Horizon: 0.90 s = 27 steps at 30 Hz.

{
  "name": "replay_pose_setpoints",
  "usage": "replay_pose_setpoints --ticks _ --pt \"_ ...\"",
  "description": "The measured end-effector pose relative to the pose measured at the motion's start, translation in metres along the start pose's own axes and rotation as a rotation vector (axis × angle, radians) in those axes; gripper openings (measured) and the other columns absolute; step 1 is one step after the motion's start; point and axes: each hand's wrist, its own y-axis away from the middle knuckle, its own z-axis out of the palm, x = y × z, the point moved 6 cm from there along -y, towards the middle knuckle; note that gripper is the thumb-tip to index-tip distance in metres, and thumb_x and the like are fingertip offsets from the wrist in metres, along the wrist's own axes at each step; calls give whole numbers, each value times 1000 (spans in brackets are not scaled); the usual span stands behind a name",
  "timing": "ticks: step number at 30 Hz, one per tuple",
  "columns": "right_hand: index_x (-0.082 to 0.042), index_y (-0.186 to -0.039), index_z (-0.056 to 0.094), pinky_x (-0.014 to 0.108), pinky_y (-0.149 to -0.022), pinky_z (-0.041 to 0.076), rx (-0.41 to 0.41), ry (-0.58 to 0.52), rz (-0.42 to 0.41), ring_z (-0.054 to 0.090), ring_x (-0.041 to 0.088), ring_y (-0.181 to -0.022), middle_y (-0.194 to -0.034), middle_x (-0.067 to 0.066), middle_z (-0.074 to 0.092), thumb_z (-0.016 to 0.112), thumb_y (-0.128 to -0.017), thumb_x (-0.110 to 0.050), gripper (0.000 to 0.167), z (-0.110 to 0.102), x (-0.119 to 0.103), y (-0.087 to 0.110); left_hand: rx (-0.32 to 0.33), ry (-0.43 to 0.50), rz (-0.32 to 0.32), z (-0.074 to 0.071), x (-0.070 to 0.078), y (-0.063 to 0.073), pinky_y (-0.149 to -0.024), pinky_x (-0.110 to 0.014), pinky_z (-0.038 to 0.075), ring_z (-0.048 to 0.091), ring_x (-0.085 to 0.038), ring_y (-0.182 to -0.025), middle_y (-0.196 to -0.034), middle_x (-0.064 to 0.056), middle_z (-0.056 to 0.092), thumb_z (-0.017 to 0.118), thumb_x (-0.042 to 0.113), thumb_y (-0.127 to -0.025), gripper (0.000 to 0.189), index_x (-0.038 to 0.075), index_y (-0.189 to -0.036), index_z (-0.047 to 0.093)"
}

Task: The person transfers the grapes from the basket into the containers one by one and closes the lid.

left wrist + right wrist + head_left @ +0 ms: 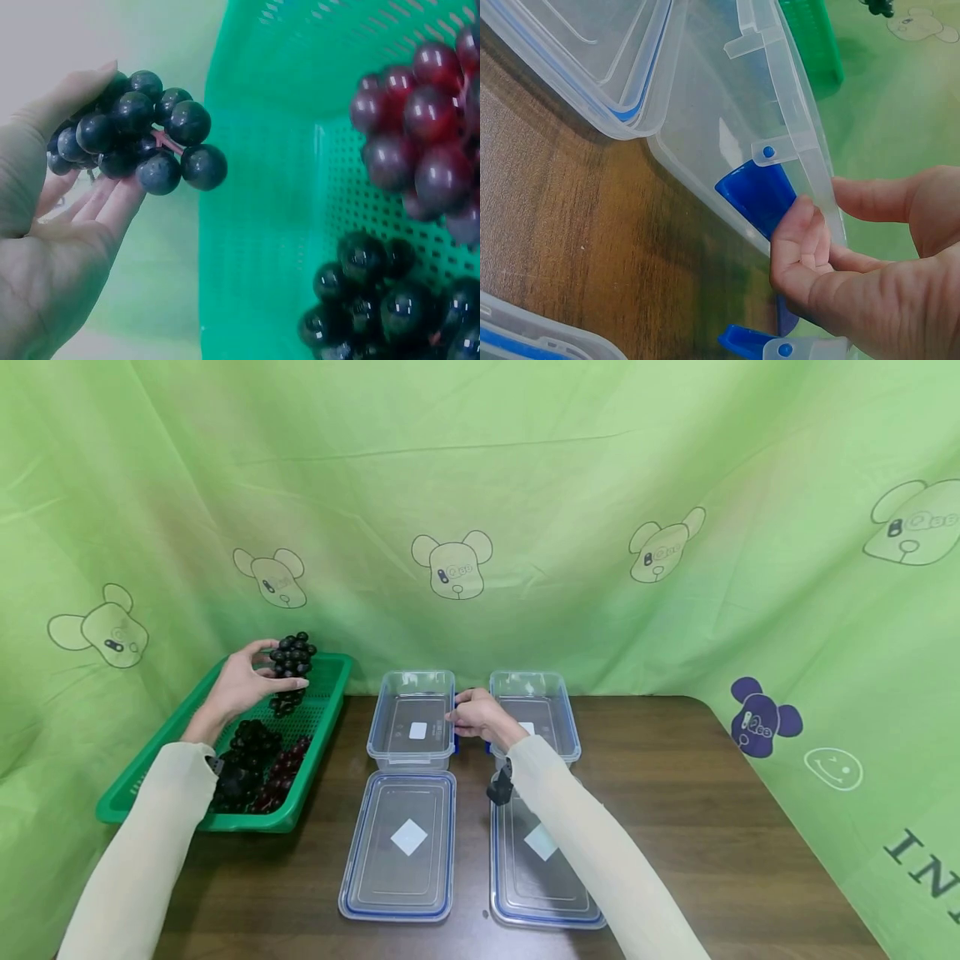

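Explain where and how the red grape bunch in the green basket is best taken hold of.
Grip the red grape bunch around its middle, probably from above, spanning its narrower width. It lies lengthwise beside the right wall of the green basket, with dark grapes close on its left, so a sideways approach looks cramped; its top is uncovered.

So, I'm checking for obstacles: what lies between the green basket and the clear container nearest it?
Bare brown tabletop separates the basket from the container, seen in the head view.

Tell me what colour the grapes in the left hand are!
The grapes are nearly black; the left wrist view shows them best.
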Motion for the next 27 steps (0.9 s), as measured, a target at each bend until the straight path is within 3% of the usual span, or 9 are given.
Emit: replay_pose_setpoints --ticks 8,11,16,18,27 --pt "6 -151 42 32 -93 61 2 19 4 60 14 -81 -129 22 66 64 -96 10 60 0 0 1 33 81 1 4 16 6 -118 -68 40 39 -46 -153 -176 -14 21 86 55 -84 112 18 -169 23" --pt "6 -150 43 32 -94 61 3 15 0 60 14 -81 -122 19 66 64 -96 10 59 0 0 0 32 90 14 7 26 8 -118 -66 41 41 -44 -152 -175 -15 23 85 55 -84 110 19 -168 25" --pt "6 -150 43 37 -102 60 7 9 -4 63 18 -89 -129 23 66 64 -96 9 58 -1 0 0 27 99 35 16 46 10 -118 -66 41 43 -44 -151 -172 -19 28 87 53 -83 106 18 -166 31" --pt "5 -150 43 37 -101 60 8 12 -4 63 19 -91 -134 25 64 64 -96 9 58 -1 0 0 24 110 42 21 53 11 -117 -66 41 43 -45 -151 -171 -19 29 87 52 -83 104 18 -165 33" --pt "6 -150 43 32 -94 61 2 19 -1 61 16 -84 -133 23 64 64 -96 9 58 0 0 -1 15 227 59 44 71 6 -119 -61 43 45 -42 -151 -172 -18 30 90 45 -83 103 19 -165 34"
